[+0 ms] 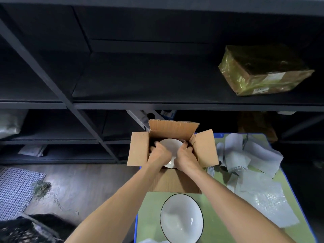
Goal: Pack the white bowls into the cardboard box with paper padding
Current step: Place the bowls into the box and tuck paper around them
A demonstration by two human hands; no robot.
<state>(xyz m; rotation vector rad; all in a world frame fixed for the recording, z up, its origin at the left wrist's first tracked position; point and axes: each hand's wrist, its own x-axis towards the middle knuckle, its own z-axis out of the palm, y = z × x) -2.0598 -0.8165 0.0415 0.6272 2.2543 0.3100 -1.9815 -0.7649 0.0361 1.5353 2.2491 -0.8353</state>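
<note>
One round white bowl (169, 146) is gripped by left hand (158, 152) and right hand (185, 156) fingers inside open brown cardboard box (138, 148); second black-rimmed bowl (181, 218), 6 o'clock, is left unpacked.

Ahead of you stands dark metal shelving (70, 104). On its upper right shelf sits a parcel (264, 71) wrapped in yellowish film. A pale bag (8, 123) lies on a lower left shelf. Below you is a green table (150, 207) with a blue edge, and to its left a checked mesh mat (15, 188) lies on the wooden floor (87, 181).

One bowl (169, 146) in the box (138, 149), second bowl (181, 218) before it (paper (254, 155) at right).
</note>
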